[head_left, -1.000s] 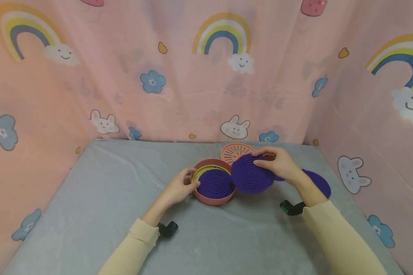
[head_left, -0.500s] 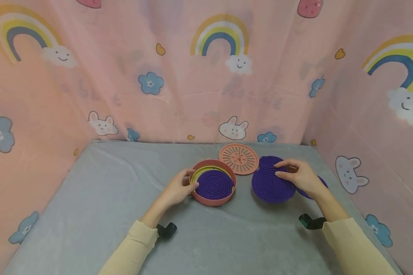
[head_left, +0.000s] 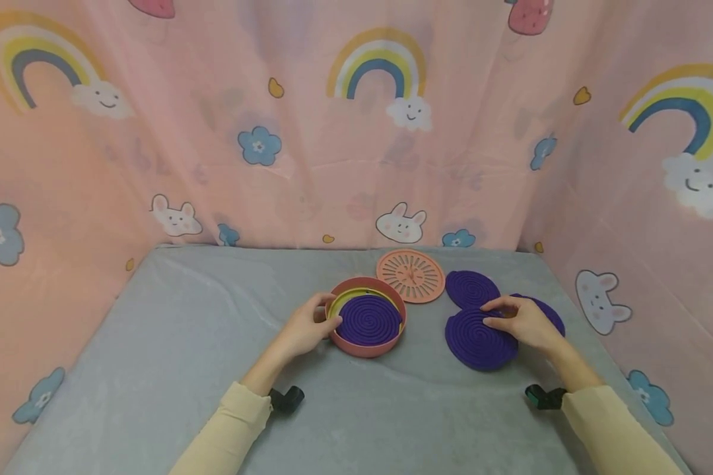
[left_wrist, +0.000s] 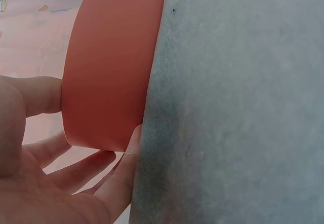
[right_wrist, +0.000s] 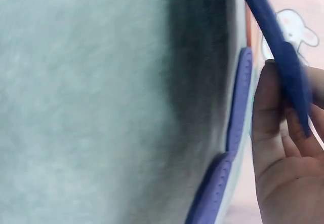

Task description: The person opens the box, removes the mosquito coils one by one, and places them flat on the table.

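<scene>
Disc (head_left: pixel 480 343), purple and spiral-grooved, is pinched at its far right edge by the right hand (head_left: pixel 519 323), well to the right of the round box (head_left: pixel 365 351). It's circular, so as long as it's wide, spiral face turned up. Looks pretty flat from the head camera, but in the right wrist view it's caught edge-on and tilted, pinched edge raised off the grey cloth (right_wrist: pixel 76 102). Whether the lower edge is touching down is cut off there, so that can't be told. The round box is gripped by the left hand (head_left: pixel 302 328), well apart from the right; its outer wall is shown up close by the left wrist view.
</scene>
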`<control>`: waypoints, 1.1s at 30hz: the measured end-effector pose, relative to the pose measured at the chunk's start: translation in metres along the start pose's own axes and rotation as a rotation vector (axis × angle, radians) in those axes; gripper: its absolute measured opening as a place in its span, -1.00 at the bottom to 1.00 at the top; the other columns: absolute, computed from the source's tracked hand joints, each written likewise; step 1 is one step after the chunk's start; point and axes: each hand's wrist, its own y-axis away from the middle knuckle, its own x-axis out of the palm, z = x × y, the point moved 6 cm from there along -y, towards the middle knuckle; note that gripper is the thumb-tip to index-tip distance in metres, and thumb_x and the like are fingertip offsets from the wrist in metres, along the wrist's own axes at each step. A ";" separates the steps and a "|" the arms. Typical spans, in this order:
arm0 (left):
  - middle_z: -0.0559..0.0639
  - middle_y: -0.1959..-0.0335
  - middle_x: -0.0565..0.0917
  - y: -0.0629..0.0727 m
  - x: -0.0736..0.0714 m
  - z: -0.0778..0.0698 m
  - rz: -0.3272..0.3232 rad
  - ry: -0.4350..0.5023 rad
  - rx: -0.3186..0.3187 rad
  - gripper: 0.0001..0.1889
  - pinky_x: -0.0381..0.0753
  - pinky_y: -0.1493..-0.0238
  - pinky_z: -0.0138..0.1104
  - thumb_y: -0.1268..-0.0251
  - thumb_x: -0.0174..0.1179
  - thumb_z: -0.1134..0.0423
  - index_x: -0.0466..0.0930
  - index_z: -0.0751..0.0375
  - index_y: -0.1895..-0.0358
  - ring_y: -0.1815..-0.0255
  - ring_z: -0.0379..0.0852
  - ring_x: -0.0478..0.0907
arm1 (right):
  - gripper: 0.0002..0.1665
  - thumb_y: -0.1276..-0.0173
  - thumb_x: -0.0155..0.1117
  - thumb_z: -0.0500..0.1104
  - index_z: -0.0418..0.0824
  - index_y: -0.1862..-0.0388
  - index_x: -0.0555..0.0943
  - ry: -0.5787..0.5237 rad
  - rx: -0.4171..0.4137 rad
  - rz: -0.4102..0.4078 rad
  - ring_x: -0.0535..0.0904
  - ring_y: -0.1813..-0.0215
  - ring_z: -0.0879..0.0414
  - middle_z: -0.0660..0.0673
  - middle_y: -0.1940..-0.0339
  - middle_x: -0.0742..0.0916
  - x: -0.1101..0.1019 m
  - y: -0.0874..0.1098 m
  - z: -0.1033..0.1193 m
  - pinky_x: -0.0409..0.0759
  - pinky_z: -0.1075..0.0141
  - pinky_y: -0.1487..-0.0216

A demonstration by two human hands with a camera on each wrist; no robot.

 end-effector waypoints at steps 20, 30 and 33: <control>0.15 -0.40 0.46 0.000 0.001 0.002 0.003 -0.005 -0.006 -0.48 0.67 -0.06 -0.07 -0.45 0.27 0.17 0.41 0.11 -0.42 -0.30 0.15 0.52 | -0.65 -0.44 0.33 -0.21 -0.40 -0.11 0.63 0.129 -0.105 0.006 0.65 -0.07 -0.23 -0.28 0.01 0.75 -0.006 -0.003 0.020 0.64 -0.06 -0.04; 0.14 -0.39 0.47 0.001 -0.001 0.002 -0.009 -0.020 -0.017 -0.49 0.63 -0.11 -0.02 -0.45 0.27 0.16 0.43 0.09 -0.40 -0.32 0.16 0.51 | -0.56 -0.54 0.25 -0.06 -0.37 -0.19 0.60 0.064 -0.113 -0.019 0.64 -0.12 -0.21 -0.26 -0.05 0.73 -0.007 -0.004 0.051 0.62 -0.10 -0.11; 0.13 -0.39 0.47 0.000 -0.001 0.001 -0.010 -0.024 -0.015 -0.49 0.64 -0.11 -0.02 -0.45 0.27 0.15 0.43 0.09 -0.40 -0.32 0.16 0.51 | -0.56 -0.54 0.25 -0.06 -0.36 -0.19 0.61 0.039 -0.128 -0.026 0.64 -0.11 -0.20 -0.28 -0.07 0.72 -0.004 -0.005 0.062 0.63 -0.08 -0.09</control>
